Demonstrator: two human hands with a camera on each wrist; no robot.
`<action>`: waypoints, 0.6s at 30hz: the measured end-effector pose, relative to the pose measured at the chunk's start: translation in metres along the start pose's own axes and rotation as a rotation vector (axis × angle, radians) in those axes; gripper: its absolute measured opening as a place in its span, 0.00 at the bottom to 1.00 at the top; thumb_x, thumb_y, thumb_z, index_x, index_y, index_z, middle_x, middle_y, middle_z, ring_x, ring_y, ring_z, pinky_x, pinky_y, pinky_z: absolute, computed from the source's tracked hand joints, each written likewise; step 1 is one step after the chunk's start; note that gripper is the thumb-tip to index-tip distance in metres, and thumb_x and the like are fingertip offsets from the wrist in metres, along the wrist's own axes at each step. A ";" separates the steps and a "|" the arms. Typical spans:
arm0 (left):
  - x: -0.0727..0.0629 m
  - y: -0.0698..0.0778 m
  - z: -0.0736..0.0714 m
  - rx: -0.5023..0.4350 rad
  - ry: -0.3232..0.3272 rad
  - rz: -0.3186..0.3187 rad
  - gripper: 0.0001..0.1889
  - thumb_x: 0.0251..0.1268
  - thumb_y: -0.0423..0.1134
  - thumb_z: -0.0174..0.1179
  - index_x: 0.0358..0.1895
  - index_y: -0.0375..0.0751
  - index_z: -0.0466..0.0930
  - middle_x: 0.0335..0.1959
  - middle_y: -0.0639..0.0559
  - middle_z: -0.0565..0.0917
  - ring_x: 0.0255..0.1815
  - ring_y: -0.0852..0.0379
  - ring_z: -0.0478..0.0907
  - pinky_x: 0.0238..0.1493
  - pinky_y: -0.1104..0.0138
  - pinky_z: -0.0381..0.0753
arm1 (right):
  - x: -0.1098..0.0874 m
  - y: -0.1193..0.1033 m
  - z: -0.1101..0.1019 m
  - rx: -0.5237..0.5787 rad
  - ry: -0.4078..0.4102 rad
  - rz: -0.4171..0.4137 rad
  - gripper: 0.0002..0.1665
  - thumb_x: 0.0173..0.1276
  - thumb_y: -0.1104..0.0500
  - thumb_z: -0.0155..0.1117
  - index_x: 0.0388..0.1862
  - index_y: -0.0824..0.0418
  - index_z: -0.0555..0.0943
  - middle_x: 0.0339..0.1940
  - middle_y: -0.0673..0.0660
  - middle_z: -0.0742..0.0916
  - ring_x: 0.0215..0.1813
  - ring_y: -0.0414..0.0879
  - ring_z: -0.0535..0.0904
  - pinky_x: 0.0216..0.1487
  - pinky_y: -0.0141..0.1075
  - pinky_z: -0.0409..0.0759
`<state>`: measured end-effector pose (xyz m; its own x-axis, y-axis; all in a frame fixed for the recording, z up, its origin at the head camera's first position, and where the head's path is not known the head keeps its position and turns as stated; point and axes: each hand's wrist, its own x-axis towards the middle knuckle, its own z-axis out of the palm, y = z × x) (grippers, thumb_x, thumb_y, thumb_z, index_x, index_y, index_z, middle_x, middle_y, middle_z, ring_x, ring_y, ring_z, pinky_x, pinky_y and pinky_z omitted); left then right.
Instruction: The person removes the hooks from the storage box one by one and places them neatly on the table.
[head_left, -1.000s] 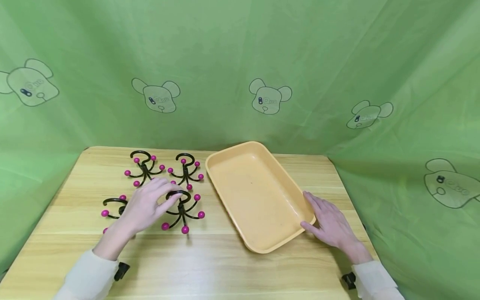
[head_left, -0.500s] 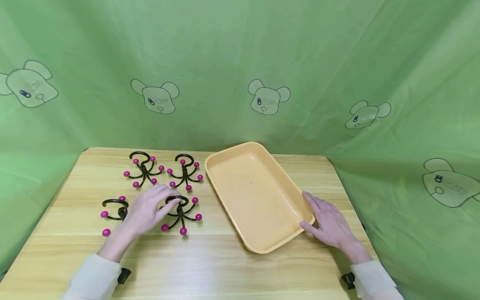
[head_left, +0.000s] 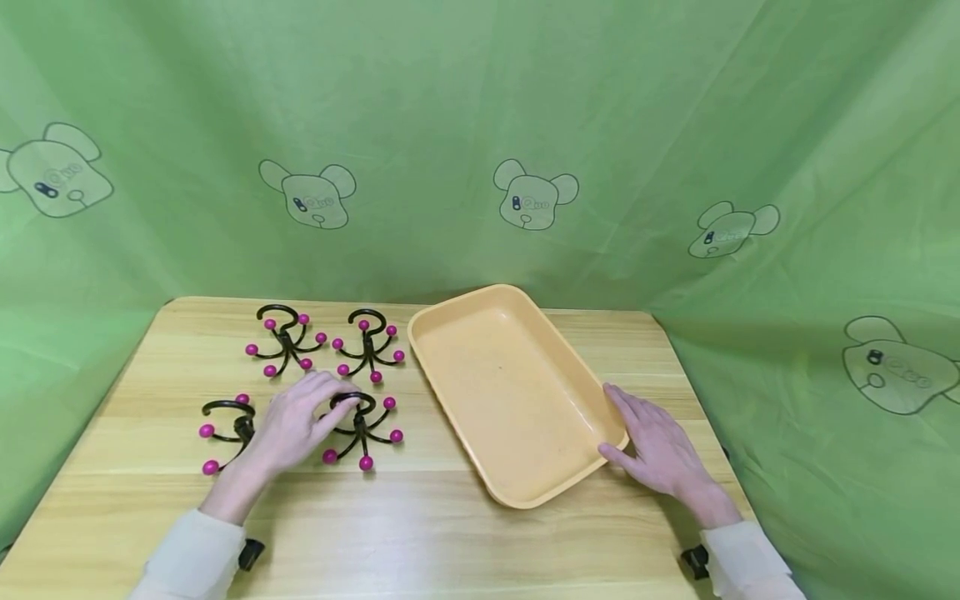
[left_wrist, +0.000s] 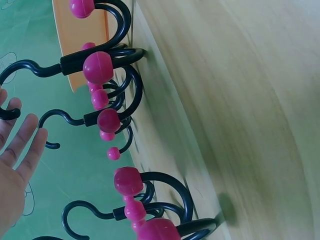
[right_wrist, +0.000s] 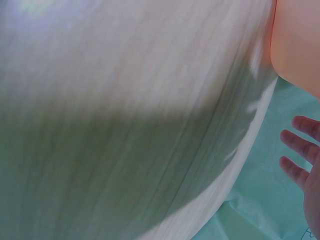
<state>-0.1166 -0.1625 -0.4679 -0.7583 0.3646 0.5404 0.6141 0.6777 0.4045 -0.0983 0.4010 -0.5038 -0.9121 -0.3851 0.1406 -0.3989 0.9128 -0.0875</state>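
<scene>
My left hand (head_left: 303, 421) pinches the top hook of a black multi-arm hook rack (head_left: 360, 423) with pink ball tips. That rack stands upright on the table, its arms down. In the left wrist view its hook (left_wrist: 37, 67) reaches in front of the fingers; the thumb is out of sight. Another hook rack (head_left: 243, 427) is partly hidden by my left hand and forearm. Two more, a back left rack (head_left: 285, 340) and a back middle rack (head_left: 367, 343), stand behind. My right hand (head_left: 663, 442) rests with straight fingers at the near right corner of a yellow-orange tray (head_left: 448, 398).
All of this is on a light wooden table (head_left: 405, 533). A green curtain (head_left: 420, 100) with bear-head drawings hangs close behind the table and along its sides. The tray lies turned at an angle, its far end near the back edge.
The held hook rack has come slightly down and to the left and now stands on the table, my left hand moving with it. My right hand and the tray stay put.
</scene>
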 end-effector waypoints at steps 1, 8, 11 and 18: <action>0.000 0.000 0.000 -0.002 -0.003 -0.008 0.10 0.67 0.36 0.67 0.50 0.42 0.87 0.43 0.50 0.90 0.45 0.51 0.87 0.47 0.54 0.90 | 0.000 0.000 0.000 0.002 0.001 0.000 0.60 0.69 0.35 0.67 0.89 0.56 0.49 0.82 0.67 0.70 0.76 0.67 0.73 0.77 0.65 0.69; -0.001 -0.002 0.001 -0.007 -0.002 -0.012 0.10 0.68 0.37 0.68 0.50 0.46 0.88 0.43 0.53 0.90 0.43 0.54 0.86 0.43 0.59 0.90 | 0.000 0.001 0.001 -0.001 0.004 0.002 0.61 0.69 0.35 0.67 0.89 0.55 0.49 0.82 0.67 0.70 0.76 0.67 0.73 0.77 0.65 0.69; -0.001 -0.002 0.001 -0.008 0.000 -0.010 0.10 0.67 0.37 0.68 0.50 0.46 0.88 0.42 0.53 0.90 0.42 0.55 0.86 0.41 0.61 0.89 | 0.000 0.000 0.000 0.002 0.005 0.004 0.61 0.69 0.35 0.67 0.89 0.55 0.49 0.82 0.67 0.70 0.76 0.67 0.73 0.77 0.65 0.68; -0.001 0.004 -0.003 -0.020 -0.058 -0.081 0.15 0.69 0.40 0.69 0.57 0.43 0.85 0.51 0.48 0.90 0.50 0.49 0.88 0.50 0.53 0.91 | 0.000 0.001 -0.002 -0.012 0.014 -0.005 0.60 0.68 0.35 0.67 0.88 0.57 0.52 0.82 0.67 0.70 0.76 0.67 0.72 0.77 0.65 0.70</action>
<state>-0.1131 -0.1623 -0.4646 -0.8169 0.3461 0.4615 0.5539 0.6940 0.4599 -0.0987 0.4018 -0.5018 -0.9087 -0.3879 0.1544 -0.4022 0.9125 -0.0748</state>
